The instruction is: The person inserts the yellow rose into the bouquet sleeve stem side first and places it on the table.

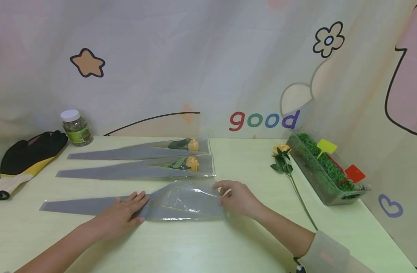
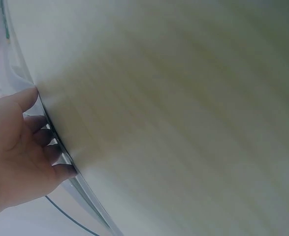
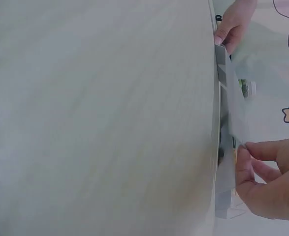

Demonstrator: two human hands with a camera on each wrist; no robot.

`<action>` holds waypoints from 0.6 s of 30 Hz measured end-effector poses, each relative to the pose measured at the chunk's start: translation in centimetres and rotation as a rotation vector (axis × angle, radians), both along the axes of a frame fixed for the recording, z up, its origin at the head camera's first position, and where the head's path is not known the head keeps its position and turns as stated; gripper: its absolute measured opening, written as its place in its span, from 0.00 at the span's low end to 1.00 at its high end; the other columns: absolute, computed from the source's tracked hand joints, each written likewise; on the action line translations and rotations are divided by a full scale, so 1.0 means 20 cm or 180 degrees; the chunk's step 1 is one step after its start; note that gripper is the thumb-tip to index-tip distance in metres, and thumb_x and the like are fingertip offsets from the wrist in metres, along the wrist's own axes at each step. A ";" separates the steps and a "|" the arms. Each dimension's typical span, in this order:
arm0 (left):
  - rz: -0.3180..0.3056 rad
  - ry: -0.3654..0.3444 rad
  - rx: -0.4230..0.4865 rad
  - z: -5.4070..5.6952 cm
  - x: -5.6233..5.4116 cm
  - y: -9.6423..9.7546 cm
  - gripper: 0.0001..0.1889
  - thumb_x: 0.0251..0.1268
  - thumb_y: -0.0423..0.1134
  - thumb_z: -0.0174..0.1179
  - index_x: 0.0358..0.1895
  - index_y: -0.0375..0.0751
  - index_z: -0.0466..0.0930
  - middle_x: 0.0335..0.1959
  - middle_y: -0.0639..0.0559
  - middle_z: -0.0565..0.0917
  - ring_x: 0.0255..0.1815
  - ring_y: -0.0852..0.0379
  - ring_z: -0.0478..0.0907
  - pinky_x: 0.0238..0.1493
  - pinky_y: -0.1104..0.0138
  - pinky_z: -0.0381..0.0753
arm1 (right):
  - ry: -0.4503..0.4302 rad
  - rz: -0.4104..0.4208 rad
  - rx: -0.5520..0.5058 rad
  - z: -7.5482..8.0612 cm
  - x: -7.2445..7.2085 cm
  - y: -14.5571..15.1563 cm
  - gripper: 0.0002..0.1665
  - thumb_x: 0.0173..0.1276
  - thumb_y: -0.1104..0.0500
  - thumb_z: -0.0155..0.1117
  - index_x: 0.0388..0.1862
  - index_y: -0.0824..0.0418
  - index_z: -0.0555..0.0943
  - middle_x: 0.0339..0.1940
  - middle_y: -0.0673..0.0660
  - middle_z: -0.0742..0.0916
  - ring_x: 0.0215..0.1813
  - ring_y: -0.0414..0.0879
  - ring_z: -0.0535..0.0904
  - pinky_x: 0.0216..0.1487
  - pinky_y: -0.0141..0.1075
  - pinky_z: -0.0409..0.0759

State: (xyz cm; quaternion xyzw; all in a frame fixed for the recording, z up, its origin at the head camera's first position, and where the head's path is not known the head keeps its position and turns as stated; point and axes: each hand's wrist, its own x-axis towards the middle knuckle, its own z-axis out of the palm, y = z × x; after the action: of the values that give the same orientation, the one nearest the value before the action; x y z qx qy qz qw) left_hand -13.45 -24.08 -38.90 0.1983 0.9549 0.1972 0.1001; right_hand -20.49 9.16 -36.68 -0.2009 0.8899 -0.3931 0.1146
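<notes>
A long, tapered grey flower sleeve with a clear front [image 1: 186, 199] lies on the table [image 1: 181, 252], its wide end to the right. My left hand [image 1: 121, 216] rests on it near the middle, fingers spread nearly straight. At the wide end my right hand [image 1: 240, 199] pinches the sleeve's edge between thumb and fingers, and in the right wrist view this top layer [image 3: 238, 113] stands lifted from the one below. Farther back lie two similar sleeves, each with a yellow rose [image 1: 192, 163] inside. To the right of my right hand lies a loose yellow rose [image 1: 281, 149] on a long stem.
A clear planter box of artificial grass [image 1: 326, 170] with yellow and red tags stands at the right. On the left are a black and yellow glove [image 1: 32, 153] and a white-lidded jar [image 1: 77, 129]. A printed curtain [image 1: 195, 68] hangs behind the table.
</notes>
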 end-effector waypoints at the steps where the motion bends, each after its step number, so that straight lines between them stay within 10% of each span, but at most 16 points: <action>1: 0.0002 -0.0001 0.0006 0.00 0.00 0.00 0.33 0.68 0.47 0.53 0.70 0.34 0.56 0.71 0.39 0.52 0.70 0.37 0.46 0.60 0.36 0.45 | -0.0063 -0.0079 -0.0083 0.00 0.00 0.00 0.20 0.55 0.72 0.65 0.47 0.61 0.81 0.31 0.53 0.79 0.32 0.44 0.77 0.29 0.33 0.76; 18: 0.0032 -0.0074 0.0042 0.00 -0.01 0.00 0.33 0.67 0.49 0.53 0.70 0.35 0.56 0.71 0.39 0.51 0.70 0.38 0.45 0.60 0.36 0.43 | -0.0392 -0.0427 -0.0720 0.02 0.00 0.01 0.24 0.59 0.68 0.66 0.53 0.65 0.69 0.21 0.55 0.83 0.22 0.45 0.76 0.28 0.35 0.76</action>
State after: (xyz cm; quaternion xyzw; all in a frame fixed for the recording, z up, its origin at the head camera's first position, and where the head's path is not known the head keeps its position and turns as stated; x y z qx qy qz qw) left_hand -13.56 -24.06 -38.81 0.1918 0.9533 0.2064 0.1089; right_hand -20.59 9.27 -36.32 -0.1282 0.8426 -0.5093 0.1191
